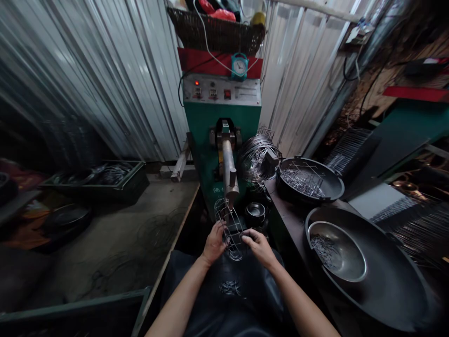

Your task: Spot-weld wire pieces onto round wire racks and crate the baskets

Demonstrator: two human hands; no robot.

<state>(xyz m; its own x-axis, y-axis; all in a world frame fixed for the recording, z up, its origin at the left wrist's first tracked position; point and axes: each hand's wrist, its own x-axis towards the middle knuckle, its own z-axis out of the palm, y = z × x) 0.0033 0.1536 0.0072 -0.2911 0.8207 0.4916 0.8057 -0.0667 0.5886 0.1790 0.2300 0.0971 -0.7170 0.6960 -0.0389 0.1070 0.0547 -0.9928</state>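
Note:
A round wire frame (234,234) of thin metal rods is held below the arm of a green spot welder (228,164). On its left side my left hand (214,243) is closed with the fingers bent around the wire. My right hand (257,244) pinches at the frame's right edge; any small piece between those fingertips is too small to make out. The far part of the frame lies around the welder's electrode tip (229,206). In the lap of a dark apron (199,299) rests a small heap of bent wire pieces (230,287).
To the right, a wide black pan (386,285) holds a metal bowl (361,262) with wire bits. Behind it stands another pan (336,185) of wire parts. Wire rings (257,157) hang beside the welder. Green crates (133,187) sit on the left floor.

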